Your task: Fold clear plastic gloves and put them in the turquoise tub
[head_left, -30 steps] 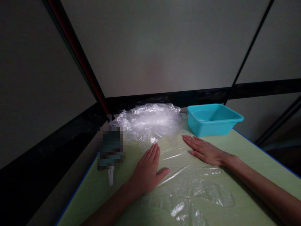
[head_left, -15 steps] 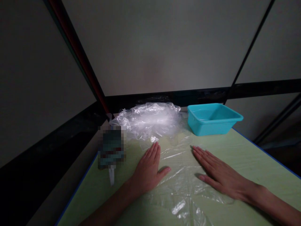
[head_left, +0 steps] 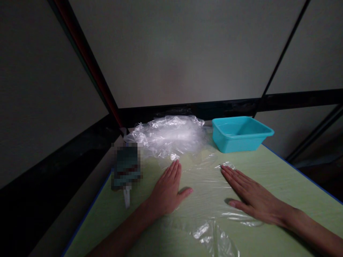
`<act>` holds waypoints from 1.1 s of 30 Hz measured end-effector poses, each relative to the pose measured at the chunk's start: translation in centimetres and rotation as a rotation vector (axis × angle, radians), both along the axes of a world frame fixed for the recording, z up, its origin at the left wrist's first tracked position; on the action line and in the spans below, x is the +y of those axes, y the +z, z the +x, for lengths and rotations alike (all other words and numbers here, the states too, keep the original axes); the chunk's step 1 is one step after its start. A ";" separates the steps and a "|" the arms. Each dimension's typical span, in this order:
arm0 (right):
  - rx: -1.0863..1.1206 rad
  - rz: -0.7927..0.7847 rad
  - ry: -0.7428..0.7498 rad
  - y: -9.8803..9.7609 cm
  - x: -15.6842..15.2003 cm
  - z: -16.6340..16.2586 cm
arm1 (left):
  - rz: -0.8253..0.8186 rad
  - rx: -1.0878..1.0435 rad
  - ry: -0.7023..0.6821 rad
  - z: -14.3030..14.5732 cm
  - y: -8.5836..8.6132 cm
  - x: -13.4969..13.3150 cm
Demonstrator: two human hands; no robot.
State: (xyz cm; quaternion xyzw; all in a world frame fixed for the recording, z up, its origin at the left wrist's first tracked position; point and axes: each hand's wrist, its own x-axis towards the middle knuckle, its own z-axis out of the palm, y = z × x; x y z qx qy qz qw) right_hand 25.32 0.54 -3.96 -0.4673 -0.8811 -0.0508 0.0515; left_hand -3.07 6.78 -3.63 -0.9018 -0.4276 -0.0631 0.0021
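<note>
A thin clear plastic bag [head_left: 203,198] lies spread on the pale green tabletop, wrinkled toward the near edge. My left hand [head_left: 167,187] rests flat on its left side, fingers together and pointing away, thumb out to the right. On the bag's right side, my right hand [head_left: 248,191] lies flat too, its fingers angled up and left. Neither hand grips anything. Just beyond my left fingertips sits a crumpled heap of clear plastic bags [head_left: 174,137].
A turquoise plastic basin [head_left: 241,142] stands at the back right of the green table [head_left: 289,185]. A dark, pixelated object [head_left: 127,166] is at the left edge. Light wall panels [head_left: 187,53] with black trim rise behind the table.
My right hand has shifted slightly to the right across the bag, and the plastic between my hands looks smoother. My left hand has barely moved. The view has shifted slightly.
</note>
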 end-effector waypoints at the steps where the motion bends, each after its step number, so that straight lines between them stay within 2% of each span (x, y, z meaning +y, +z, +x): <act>1: 0.002 0.006 0.001 0.0 0.0 0.0 | -0.007 0.002 0.003 0.0 0.1 0.0; 6: 0.038 0.015 0.015 0.0 0.0 0.0 | -0.031 -0.006 -0.001 0.9 2.1 -0.7; 9: 0.036 0.027 0.014 -0.1 0.0 0.0 | -0.042 -0.039 -0.102 3.3 3.6 -1.9; 11: 0.033 0.049 0.014 -0.4 0.1 0.0 | -0.057 -0.070 -0.190 5.5 4.0 -2.8; 14: 0.059 0.088 0.043 -0.8 0.2 0.2 | -0.092 -0.108 -0.298 8.6 2.9 -3.7; 18: 0.076 0.103 0.078 -1.2 0.3 0.4 | -0.117 -0.118 -0.290 10.3 0.8 -3.8; 21: 0.057 0.082 0.069 -1.0 0.3 0.4 | -0.128 -0.115 -0.301 10.0 0.4 -3.6; 26: 0.027 0.032 0.013 -0.4 0.1 0.0 | -0.137 -0.087 -0.278 8.5 0.9 -3.2; 33: 0.039 0.008 0.006 -0.1 0.1 0.0 | -0.110 -0.032 -0.193 4.1 0.9 -1.8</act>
